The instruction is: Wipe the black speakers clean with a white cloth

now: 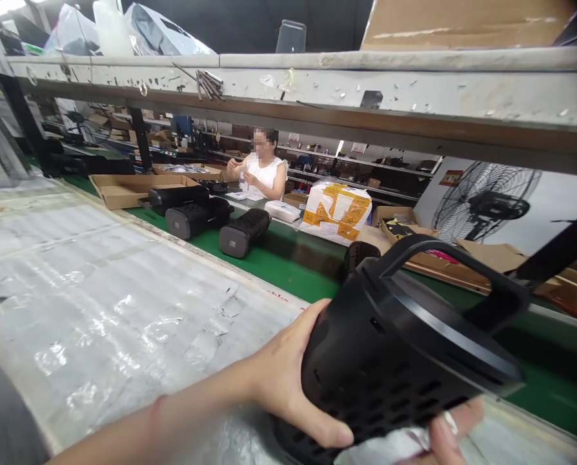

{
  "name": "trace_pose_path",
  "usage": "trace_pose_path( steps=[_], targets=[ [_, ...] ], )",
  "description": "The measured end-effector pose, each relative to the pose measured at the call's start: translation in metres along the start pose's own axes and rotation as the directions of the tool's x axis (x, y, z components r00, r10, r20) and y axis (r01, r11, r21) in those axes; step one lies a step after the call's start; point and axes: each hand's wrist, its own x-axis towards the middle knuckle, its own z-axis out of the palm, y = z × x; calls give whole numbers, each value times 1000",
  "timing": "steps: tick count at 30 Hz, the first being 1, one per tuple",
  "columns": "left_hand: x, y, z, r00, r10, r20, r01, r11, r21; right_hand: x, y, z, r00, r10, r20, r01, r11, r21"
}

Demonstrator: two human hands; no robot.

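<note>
A large black perforated housing with a handle on top (395, 336) is tilted close to the camera at the lower right. My left hand (288, 381) is wrapped round its left side, thumb across the front. At its lower right edge is my right hand (450, 433), fingers bent round a white crumpled cloth or paper (390, 447) that touches the housing. Part of the right hand is cut off by the frame's bottom edge. Similar black units (244, 232) lie on the green belt (288, 261) beyond the table.
A plastic-covered white table (124, 310) spans the left and front. Overhead runs a shelf beam (288, 84). Across the belt are a seated person (269, 174), a taped white package (337, 210), an open cardboard box (138, 188) and a large fan (492, 200).
</note>
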Motion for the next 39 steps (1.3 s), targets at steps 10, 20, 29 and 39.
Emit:
trace_pose_path(
  steps=[10,20,29,39],
  targets=[
    [6,-5,0,998,63,-26,-68,964,-257,6,-5,9,984,137,-111,-103,958,269],
    [8,-7,-3,999,53,-7,-52,945,-322,-10,-29,6,985,-30,-171,21,998,-51],
    [13,-17,-12,999,31,-45,-46,910,-411,6,-13,-4,912,-383,148,409,875,-259],
    [15,-22,-15,997,54,-47,-69,907,-416,44,-36,10,740,-611,279,672,675,-304]
  ],
)
